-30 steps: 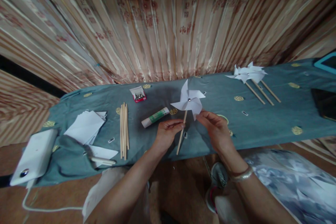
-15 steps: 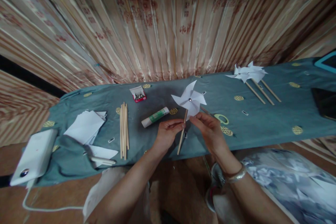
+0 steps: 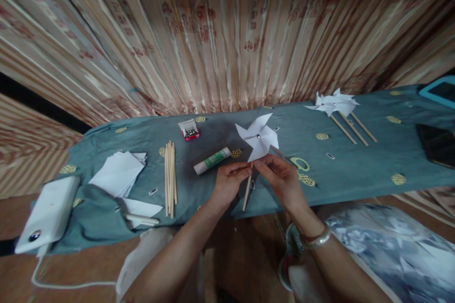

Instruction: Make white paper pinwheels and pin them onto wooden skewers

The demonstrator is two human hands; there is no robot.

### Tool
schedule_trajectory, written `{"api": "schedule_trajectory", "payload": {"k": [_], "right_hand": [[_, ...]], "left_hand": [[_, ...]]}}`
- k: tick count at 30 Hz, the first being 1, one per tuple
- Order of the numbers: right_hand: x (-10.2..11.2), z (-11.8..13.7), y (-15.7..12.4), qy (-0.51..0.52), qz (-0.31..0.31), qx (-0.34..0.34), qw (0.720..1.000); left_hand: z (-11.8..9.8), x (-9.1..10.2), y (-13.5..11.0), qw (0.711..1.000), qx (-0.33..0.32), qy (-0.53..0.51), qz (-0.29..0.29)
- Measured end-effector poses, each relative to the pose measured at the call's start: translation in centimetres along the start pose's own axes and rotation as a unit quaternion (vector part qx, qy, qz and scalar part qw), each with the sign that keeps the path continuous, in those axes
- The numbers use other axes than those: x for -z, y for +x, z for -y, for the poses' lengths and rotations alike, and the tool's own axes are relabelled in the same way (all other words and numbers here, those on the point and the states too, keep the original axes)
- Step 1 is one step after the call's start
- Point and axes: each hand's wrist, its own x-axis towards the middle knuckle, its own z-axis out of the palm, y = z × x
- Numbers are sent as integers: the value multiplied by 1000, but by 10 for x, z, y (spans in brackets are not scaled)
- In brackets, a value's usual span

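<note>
A white paper pinwheel (image 3: 258, 137), with a round metal pin at its centre, stands tilted over the table on a thin wooden stick (image 3: 247, 193). The thumb and fingers of my left hand (image 3: 229, 183) pinch that stick just below the paper. From the other side, my right hand (image 3: 282, 179) is closed at the top of the stick, its fingertips against the lower blade. Exactly what the right fingertips grip is partly hidden. Left of my hands lie a glue stick (image 3: 212, 160) and an open red box of metal pins (image 3: 189, 130).
Several wooden sticks (image 3: 170, 180) and a stack of white paper (image 3: 119, 173) lie leftward, near a white device with a cable (image 3: 50, 213). Scissors with a green handle (image 3: 300, 164) lie beside my right hand. Finished pinwheels (image 3: 336, 103) and a dark phone-like slab (image 3: 436, 144) are rightward.
The pinwheel's blades have turned a little, and the lower blade now covers the top of the stick. My right fingertips have shifted slightly left, closer to the stick. My left hand keeps its pinch.
</note>
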Motion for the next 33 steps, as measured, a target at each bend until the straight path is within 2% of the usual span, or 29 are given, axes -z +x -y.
{"api": "schedule_trajectory", "payload": {"k": [3, 7, 9, 15, 20, 24, 26, 29, 31, 33], "right_hand": [[1, 6, -6, -42, 13, -8, 999], [-6, 8, -18, -93, 113, -47, 988], [-12, 6, -22, -101, 134, -56, 984], [-17, 1, -21, -92, 130, -61, 985], [-7, 3, -16, -98, 106, -36, 989], [23, 5, -5, -157, 47, -7, 986], [48, 5, 5, -186, 23, -4, 982], [93, 5, 24, -280, -1, -14, 960], [122, 6, 39, -429, -12, -52, 902], [147, 5, 53, -471, -29, -72, 879]], "left_hand": [[-2, 3, 0, 1000, -7, -8, -13], [-6, 5, -1, 999, -25, -8, -28], [-8, 6, -1, 999, -27, -15, -33], [-11, 4, -2, 998, -25, -42, -34], [-10, 4, -6, 998, -15, -60, -26], [-8, 7, -14, 999, 0, -43, -29], [-7, 9, -19, 999, 6, -36, -28], [-8, 8, -26, 999, 8, -31, -23], [-10, 6, -30, 1000, 7, -23, -15], [-12, 4, -36, 1000, 6, -10, 1]]}}
